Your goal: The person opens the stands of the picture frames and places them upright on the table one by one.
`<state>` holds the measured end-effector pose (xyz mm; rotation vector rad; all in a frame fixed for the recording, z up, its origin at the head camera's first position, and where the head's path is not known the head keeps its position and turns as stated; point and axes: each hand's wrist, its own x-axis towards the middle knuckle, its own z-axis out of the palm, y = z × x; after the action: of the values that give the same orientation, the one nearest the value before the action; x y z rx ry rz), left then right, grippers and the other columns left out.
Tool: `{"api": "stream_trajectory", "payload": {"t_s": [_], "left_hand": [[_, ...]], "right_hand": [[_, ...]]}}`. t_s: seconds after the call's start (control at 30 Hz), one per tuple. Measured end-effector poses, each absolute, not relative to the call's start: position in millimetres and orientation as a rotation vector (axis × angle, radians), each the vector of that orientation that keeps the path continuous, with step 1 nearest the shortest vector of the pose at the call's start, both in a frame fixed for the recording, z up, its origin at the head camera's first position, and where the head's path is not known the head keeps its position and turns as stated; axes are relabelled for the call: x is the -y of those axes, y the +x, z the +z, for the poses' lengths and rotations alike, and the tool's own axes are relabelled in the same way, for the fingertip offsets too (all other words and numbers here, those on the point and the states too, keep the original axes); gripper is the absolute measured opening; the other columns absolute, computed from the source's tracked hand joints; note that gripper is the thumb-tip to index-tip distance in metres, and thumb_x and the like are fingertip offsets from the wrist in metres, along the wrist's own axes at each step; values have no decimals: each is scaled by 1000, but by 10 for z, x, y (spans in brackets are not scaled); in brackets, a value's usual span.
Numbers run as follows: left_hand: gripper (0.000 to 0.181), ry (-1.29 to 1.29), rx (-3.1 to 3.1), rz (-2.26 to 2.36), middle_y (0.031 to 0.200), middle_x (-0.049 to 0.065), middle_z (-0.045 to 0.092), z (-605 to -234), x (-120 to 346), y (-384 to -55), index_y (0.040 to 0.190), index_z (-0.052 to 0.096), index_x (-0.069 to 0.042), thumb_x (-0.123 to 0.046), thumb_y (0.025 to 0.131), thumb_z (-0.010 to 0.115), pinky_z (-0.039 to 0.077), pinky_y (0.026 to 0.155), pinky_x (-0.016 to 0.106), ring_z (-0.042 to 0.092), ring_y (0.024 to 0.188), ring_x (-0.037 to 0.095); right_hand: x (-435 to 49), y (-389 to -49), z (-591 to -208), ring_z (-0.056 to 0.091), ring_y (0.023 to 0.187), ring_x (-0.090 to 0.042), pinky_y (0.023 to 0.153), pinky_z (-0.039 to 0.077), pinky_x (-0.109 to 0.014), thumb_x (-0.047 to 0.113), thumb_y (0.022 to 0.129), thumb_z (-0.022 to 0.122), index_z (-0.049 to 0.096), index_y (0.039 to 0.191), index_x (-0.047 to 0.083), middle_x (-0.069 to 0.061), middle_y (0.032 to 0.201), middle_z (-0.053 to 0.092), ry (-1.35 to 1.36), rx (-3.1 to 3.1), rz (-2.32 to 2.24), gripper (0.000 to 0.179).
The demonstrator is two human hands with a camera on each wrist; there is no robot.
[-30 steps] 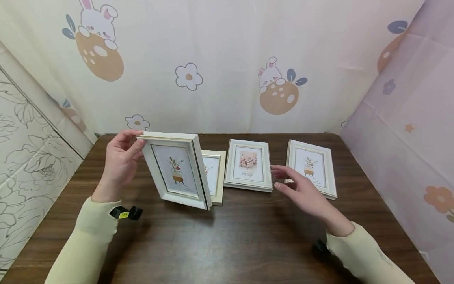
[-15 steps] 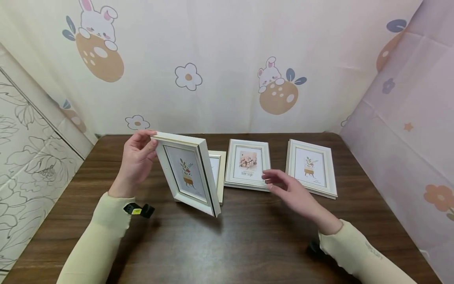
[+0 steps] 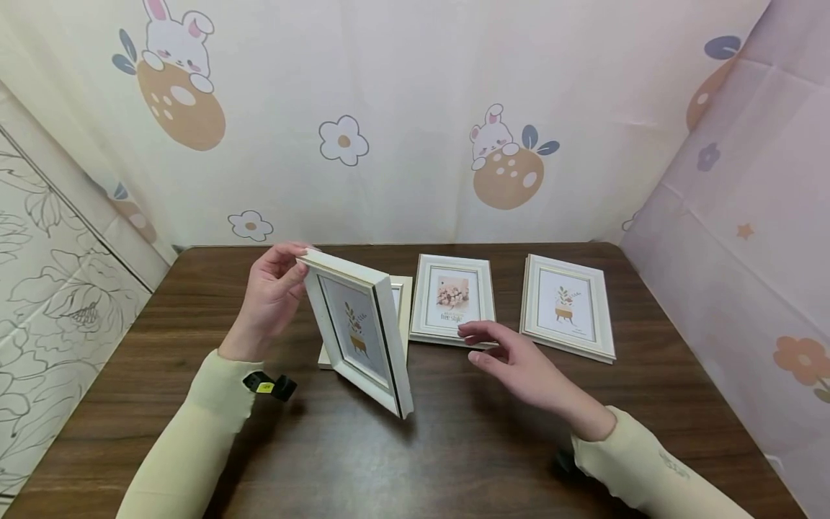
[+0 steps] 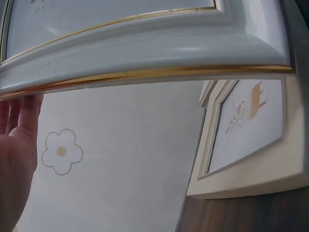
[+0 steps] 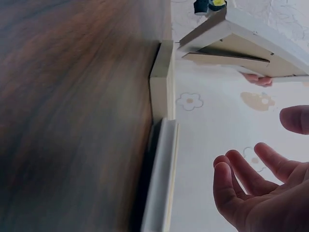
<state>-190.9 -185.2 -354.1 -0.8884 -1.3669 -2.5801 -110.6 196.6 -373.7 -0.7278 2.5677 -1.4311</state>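
Note:
My left hand (image 3: 275,295) pinches the upper left corner of a white picture frame (image 3: 357,331), thumb in front. The frame tilts above the table, its potted-plant print facing me. Behind it a cream picture frame (image 3: 405,310) lies mostly hidden; in the left wrist view its potted-plant print shows. My right hand (image 3: 512,364) hovers with loosely bent fingers, holding nothing. Its fingertips overlap the lower edge of a white picture frame with a flower print (image 3: 454,292) in the head view. From the right wrist the raised frame's back (image 5: 236,50) shows, with a flap standing out.
Another white picture frame (image 3: 566,306) lies at the right, to the right of the flower print. All rest on a dark wooden table (image 3: 421,461). A curtain with rabbits and flowers (image 3: 402,173) hangs at the table's back edge.
My left hand has carried the raised picture frame to the right and toward me, turning its face further rightward. My right hand has moved left and slightly nearer me. The other frames lie still.

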Motion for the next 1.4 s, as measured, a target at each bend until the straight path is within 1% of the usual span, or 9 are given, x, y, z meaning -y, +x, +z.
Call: {"api": "stream_trajectory", "payload": {"t_s": [0.1,0.4,0.7,0.87,0.97,1.1,1.23,1.33,1.4], "left_hand": [[16,-938,1370,-2580,114,7,65,-3544,1817,-1904,106,69,-7,2,94,63,52,82,24,58,105,17],[15,-1070,1234,-2683,115,12,62,-3552,1733,-1944,106,67,-2,2,92,65,55,75,24,62,99,18],[15,-1174,1123,-2768,116,14,61,-3565,1655,-1954,107,67,-2,2,94,61,56,80,26,63,99,22],[14,-1219,1034,-2830,116,16,60,-3548,1610,-1954,107,66,0,3,95,59,57,80,29,64,99,27],[14,-1229,963,-2885,115,16,60,-3532,1596,-1958,106,65,1,4,95,58,56,84,33,64,99,28],[13,-1244,883,-2955,114,17,60,-3517,1585,-1965,107,64,3,5,96,57,55,90,39,65,99,29],[14,-1264,855,-2988,114,18,60,-3512,1571,-1972,107,64,3,6,97,55,55,90,42,65,100,29],[14,-1284,854,-2988,114,18,60,-3511,1551,-1978,107,64,2,5,97,54,55,90,41,64,100,29],[14,-1299,865,-2977,115,17,60,-3509,1534,-1978,107,64,2,5,98,54,55,89,41,64,101,29]], "right_hand": [[-1935,-1116,-3712,60,117,-21,96,50,-47,14,98,65,58,132,10,-11,130,62,-751,-2574,-1427,35],[-1813,-1160,-3608,59,119,-20,97,49,-49,16,98,65,57,133,12,-5,131,61,-781,-2554,-1440,36],[-1598,-1239,-3541,57,121,-23,98,49,-45,14,98,65,57,133,4,-6,130,61,-861,-2452,-1525,37],[-1497,-1247,-3539,58,120,-23,98,49,-42,9,97,64,58,132,5,-7,130,61,-900,-2401,-1578,36],[-1451,-1251,-3551,58,120,-24,97,49,-41,9,97,64,58,132,5,-8,130,61,-917,-2377,-1599,35],[-1398,-1239,-3557,58,120,-24,98,49,-45,9,98,63,58,132,4,-7,129,61,-926,-2347,-1606,35],[-1344,-1214,-3559,58,119,-28,98,48,-50,6,98,62,57,132,1,-7,128,62,-937,-2317,-1606,35],[-1300,-1202,-3586,59,118,-30,97,50,-46,5,98,62,57,132,2,-8,129,62,-976,-2314,-1587,35],[-1271,-1199,-3620,60,117,-28,95,51,-43,6,98,63,58,133,4,-7,129,62,-1013,-2314,-1573,36]]}}
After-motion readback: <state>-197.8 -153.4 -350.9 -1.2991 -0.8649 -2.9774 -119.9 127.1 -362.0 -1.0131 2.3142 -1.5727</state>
